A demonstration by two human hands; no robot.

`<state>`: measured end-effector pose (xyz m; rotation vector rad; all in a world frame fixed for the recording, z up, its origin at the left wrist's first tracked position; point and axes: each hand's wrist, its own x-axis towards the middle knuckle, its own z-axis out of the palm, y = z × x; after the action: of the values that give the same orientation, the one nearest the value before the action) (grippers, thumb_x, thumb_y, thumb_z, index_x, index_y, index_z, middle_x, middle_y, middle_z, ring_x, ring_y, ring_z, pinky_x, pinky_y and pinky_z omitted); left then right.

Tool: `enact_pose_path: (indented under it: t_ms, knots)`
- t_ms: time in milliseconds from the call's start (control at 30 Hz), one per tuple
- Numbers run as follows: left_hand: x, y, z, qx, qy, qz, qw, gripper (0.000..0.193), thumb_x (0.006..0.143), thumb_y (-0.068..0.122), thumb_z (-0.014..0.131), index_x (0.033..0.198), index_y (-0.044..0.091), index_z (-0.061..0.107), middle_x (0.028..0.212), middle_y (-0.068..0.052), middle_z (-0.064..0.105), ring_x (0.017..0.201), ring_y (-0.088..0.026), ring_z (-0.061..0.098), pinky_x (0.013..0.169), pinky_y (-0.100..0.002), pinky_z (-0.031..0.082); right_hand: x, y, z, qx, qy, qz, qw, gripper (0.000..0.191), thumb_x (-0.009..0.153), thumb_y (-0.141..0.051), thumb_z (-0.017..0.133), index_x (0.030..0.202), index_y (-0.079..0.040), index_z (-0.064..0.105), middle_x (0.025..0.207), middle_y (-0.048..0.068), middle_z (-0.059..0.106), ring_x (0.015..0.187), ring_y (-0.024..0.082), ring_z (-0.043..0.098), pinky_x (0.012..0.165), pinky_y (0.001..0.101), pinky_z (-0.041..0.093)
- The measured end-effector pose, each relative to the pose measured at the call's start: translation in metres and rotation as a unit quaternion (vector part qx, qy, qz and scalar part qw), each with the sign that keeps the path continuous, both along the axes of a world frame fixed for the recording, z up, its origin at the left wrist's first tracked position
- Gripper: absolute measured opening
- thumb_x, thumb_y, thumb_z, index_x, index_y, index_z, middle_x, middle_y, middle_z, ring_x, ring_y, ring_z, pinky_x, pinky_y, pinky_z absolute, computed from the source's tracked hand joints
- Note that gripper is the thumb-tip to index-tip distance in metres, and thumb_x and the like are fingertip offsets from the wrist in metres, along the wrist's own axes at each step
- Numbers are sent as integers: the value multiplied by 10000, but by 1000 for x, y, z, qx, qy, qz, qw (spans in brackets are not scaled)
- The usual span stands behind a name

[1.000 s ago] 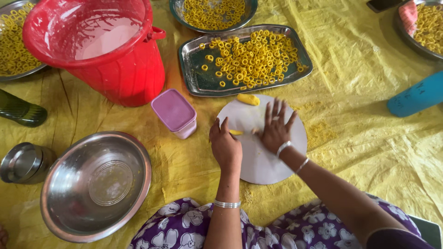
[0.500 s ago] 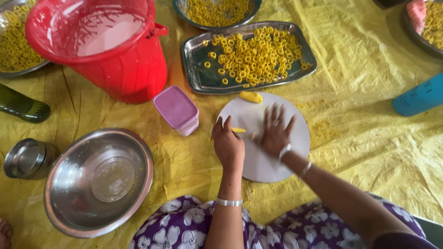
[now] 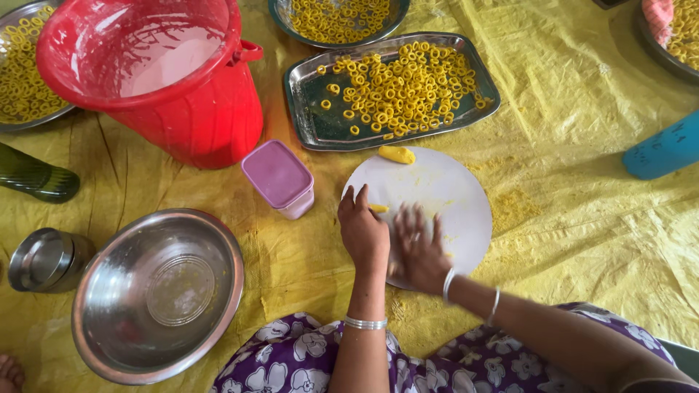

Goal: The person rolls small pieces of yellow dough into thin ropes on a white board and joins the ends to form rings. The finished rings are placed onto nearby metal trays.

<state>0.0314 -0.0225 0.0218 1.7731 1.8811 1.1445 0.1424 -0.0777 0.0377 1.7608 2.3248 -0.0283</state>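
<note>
Left hand: the left hand (image 3: 362, 231) lies palm down on the near-left part of the round white board (image 3: 444, 193), fingers straight and loosely together, gripping nothing; its fingertips touch a thin yellow strip of dough (image 3: 378, 208).
Right hand: the right hand (image 3: 417, 251) is blurred, flat on the board just beside the left hand at its 3 o'clock, fingers spread; whether dough lies under the palm cannot be told.
Board: it rests on the crumpled yellow plastic floor sheet (image 3: 582, 218), with yellow smears on its surface.
Dough lump: a small yellow lump of dough (image 3: 397, 154) sits at the board's 12 o'clock edge.
Box: a small pink lidded plastic box (image 3: 279, 178) stands at 9 o'clock, near the board.
Tray: a rectangular steel tray (image 3: 313, 124) of yellow dough rings (image 3: 404, 84) lies just past the board at 12 o'clock.
Bucket: a red plastic bucket (image 3: 196, 109) stands at 10 o'clock.
Bowl: an empty round steel bowl (image 3: 156, 295) sits at 8 o'clock, a small steel cup (image 3: 45, 260) beside it.
</note>
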Motion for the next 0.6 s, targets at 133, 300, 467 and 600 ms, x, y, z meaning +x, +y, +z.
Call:
enact_pose_path:
  t_ms: [133, 300, 467, 600]
  knots:
    - [-4, -2, 2, 10, 16, 5, 1000, 422, 888, -14, 581, 1297, 61, 653, 1422, -211, 567, 1306, -385, 527, 1066, -465, 460, 9, 5, -11, -22, -7, -6, 1000, 1029, 900, -692, 424, 1586, 3, 102, 1670, 250, 20, 1522, 479, -10, 1129, 762, 25]
    - [-5, -1, 3, 2, 0, 5, 1000, 425, 899, -14, 572, 1312, 62, 642, 1424, -211, 566, 1315, -379, 531, 1063, -448, 469, 68, 85, 5, 137, 75, -197, 968, 1067, 874, -701, 470, 1579, 36, 155, 1662, 277, 51, 1534, 476, -13, 1116, 765, 23]
    - [0, 1, 1, 4, -7, -1, 1000, 431, 886, -15, 574, 1304, 60, 647, 1424, -218, 559, 1308, -390, 522, 1054, -456, 459, 36, 47, -7, 55, -21, -117, 991, 1097, 886, -722, 488, 1603, 31, 137, 1681, 289, 34, 1546, 476, -9, 1137, 772, 40]
    - [-1, -1, -2, 10, -9, 3, 1000, 421, 889, -14, 573, 1297, 56, 650, 1426, -222, 558, 1310, -392, 526, 1065, -458, 454, 3, -4, -15, 6, 68, 28, 997, 1134, 833, -712, 520, 1558, 69, 134, 1667, 296, 38, 1533, 505, -2, 1103, 774, 22]
